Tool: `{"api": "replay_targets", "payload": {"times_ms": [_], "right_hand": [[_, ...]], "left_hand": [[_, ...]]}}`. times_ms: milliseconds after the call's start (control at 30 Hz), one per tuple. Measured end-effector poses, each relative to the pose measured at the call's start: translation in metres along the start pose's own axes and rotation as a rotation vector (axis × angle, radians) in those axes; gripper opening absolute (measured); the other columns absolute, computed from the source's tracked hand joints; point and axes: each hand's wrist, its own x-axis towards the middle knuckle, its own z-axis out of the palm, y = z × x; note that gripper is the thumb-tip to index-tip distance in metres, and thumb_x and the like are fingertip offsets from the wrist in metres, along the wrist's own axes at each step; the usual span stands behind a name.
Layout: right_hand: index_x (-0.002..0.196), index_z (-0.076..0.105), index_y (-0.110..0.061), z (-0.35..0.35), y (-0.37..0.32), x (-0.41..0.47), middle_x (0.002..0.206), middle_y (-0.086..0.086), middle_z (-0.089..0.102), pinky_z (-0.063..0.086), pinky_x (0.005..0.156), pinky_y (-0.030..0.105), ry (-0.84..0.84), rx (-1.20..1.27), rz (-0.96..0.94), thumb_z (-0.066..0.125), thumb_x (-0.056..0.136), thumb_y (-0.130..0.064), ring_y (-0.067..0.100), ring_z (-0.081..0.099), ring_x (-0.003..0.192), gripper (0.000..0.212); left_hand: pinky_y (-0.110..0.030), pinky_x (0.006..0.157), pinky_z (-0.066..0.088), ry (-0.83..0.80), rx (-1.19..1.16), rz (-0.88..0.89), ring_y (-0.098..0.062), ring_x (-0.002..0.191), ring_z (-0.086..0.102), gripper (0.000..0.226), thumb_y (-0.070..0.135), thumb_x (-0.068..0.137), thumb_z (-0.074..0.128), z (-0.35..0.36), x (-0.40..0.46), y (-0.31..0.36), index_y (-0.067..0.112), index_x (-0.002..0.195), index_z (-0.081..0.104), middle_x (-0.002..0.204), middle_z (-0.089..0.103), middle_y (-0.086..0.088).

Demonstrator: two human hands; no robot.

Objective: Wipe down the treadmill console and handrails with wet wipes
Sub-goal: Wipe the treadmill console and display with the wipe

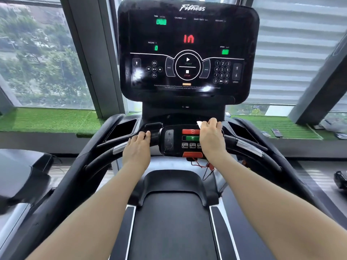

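Observation:
The black treadmill console (pixel 188 51) stands upright ahead, its display lit with green and red digits. Below it sits a small control panel (pixel 178 142) with red and green buttons. My right hand (pixel 211 136) lies over the panel's right side, fingers curled round a white wet wipe (pixel 199 124) whose corner sticks out at the fingertips. My left hand (pixel 138 149) grips the black crossbar (pixel 153 136) just left of the panel. The curved left handrail (pixel 99 159) and the right handrail (pixel 249 147) run back toward me on either side.
The treadmill belt (pixel 172 222) runs under my arms. A red safety cord (pixel 201 165) hangs below the panel. Cup holders (pixel 124 128) flank the console. Artificial grass ledges (pixel 50 119) and windows lie beyond, with remotes (pixel 277 132) on the right ledge. Another machine (pixel 22 175) stands left.

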Motion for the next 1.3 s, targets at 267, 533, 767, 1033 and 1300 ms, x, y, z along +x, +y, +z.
{"api": "replay_targets", "payload": {"times_ms": [267,533,767,1033,1300], "right_hand": [[0.122,0.046,0.003,-0.001,0.026,-0.006,0.125,0.02,0.047,0.04,0.093,0.031,-0.106,0.13,0.245,0.052,0.092,-0.005,0.032,0.041,0.118,0.032],[0.117,0.05,0.004,0.002,0.031,-0.034,0.125,0.021,0.045,0.039,0.092,0.031,-0.044,0.284,0.346,0.038,0.092,0.007,0.03,0.041,0.115,0.028],[0.128,0.048,0.002,0.013,0.036,-0.059,0.118,0.019,0.053,0.033,0.084,0.027,-0.147,0.301,0.438,0.037,0.091,0.008,0.031,0.047,0.111,0.039],[0.063,0.041,-0.015,0.009,0.025,-0.088,0.071,0.001,0.051,0.027,0.051,0.028,-0.21,0.434,0.259,0.046,0.087,-0.013,0.021,0.044,0.07,0.025],[0.099,0.048,-0.005,0.002,0.034,-0.065,0.109,0.011,0.045,0.032,0.065,0.03,0.03,0.615,0.479,0.05,0.089,-0.005,0.024,0.045,0.075,0.01]], "left_hand": [[-0.034,0.103,0.035,0.003,0.123,0.014,-0.025,0.125,0.037,0.061,0.001,0.092,0.038,-0.006,0.001,0.008,0.009,0.149,0.019,0.138,0.036,-0.005],[-0.035,0.09,0.041,-0.018,0.119,0.001,-0.028,0.118,0.04,0.057,-0.002,0.091,0.04,-0.008,0.001,0.013,0.003,0.146,0.024,0.133,0.038,-0.009],[-0.037,0.084,0.043,-0.036,0.136,-0.007,-0.029,0.116,0.039,0.054,-0.003,0.09,0.042,-0.011,-0.001,0.016,0.001,0.142,0.028,0.131,0.037,-0.011],[-0.036,0.079,0.045,-0.046,0.142,0.008,-0.027,0.117,0.038,0.06,-0.001,0.091,0.042,-0.01,0.0,0.01,0.005,0.147,0.022,0.132,0.035,-0.008],[-0.032,0.077,0.045,-0.035,0.144,0.022,-0.026,0.116,0.037,0.062,-0.002,0.089,0.045,-0.008,0.002,0.009,0.004,0.146,0.023,0.131,0.034,-0.009]]}}
